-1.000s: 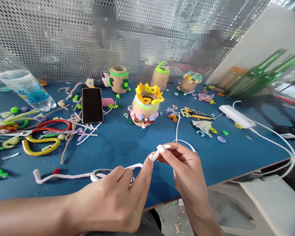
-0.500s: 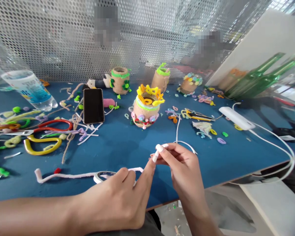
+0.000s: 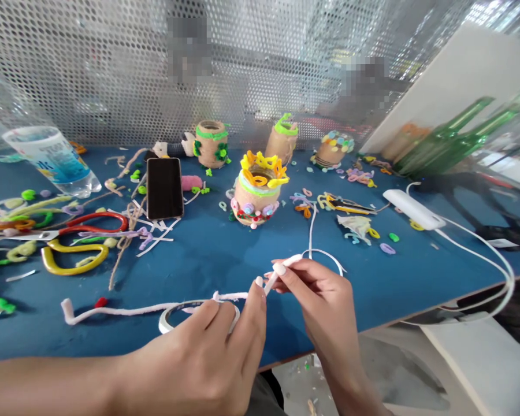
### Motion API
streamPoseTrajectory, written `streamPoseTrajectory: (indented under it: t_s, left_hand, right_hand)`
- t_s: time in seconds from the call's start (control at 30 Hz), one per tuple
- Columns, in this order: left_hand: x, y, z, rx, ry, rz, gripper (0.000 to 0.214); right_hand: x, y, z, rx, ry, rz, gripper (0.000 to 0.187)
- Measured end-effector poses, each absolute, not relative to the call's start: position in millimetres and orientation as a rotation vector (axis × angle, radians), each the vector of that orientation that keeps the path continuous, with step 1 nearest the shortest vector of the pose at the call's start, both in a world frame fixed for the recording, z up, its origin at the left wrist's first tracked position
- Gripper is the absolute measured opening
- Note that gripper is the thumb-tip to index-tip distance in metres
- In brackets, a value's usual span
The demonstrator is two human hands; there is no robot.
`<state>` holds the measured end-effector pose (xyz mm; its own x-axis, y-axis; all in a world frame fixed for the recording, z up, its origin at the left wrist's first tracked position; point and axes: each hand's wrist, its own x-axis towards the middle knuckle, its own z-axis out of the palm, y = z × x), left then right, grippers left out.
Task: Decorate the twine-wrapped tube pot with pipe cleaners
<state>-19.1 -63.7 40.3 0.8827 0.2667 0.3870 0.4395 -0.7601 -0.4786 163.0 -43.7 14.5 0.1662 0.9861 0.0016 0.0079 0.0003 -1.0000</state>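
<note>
My left hand (image 3: 216,352) is closed around a narrow roll of white tape (image 3: 163,325), whose ring shows past the knuckles. A thin white strip (image 3: 269,284) stretches from near my left index fingertip to my right hand (image 3: 323,294). There, the thumb and index finger pinch the strip. Behind the roll a pale pink pipe cleaner (image 3: 125,311) lies along the table, its left end bent up; its right part passes behind my left fingers. Farther back stands a twine-wrapped jar (image 3: 256,202) with a yellow looped rim and colourful flowers.
Red-and-yellow-handled scissors (image 3: 75,257) lie left among pipe cleaner scraps. A phone (image 3: 164,189), a water bottle (image 3: 54,162) and more decorated jars (image 3: 211,147) stand behind. Right are a yellow cutter (image 3: 351,205), a white power strip (image 3: 413,209) with a cable, and green bottles (image 3: 450,138).
My hands have moved slightly apart, and more of the white strip shows between them. The left hand and tape roll have shifted a little left and down.
</note>
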Motion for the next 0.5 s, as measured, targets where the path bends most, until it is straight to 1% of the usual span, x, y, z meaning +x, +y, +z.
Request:
streamPoseTrajectory:
  t_s: [0.23,0.5]
  left_hand:
    - [-16.4,-66.0,41.8,-2.475,-0.544,-0.348,0.037]
    - [-16.0,-64.5,39.6,-2.503,-0.493,-0.391,0.036]
  right_hand:
    - [162.5,-43.3,14.9,-1.281,-1.092,1.052,0.011]
    - [161.3,-43.7,13.1,-1.224,-1.027,1.13,0.012]
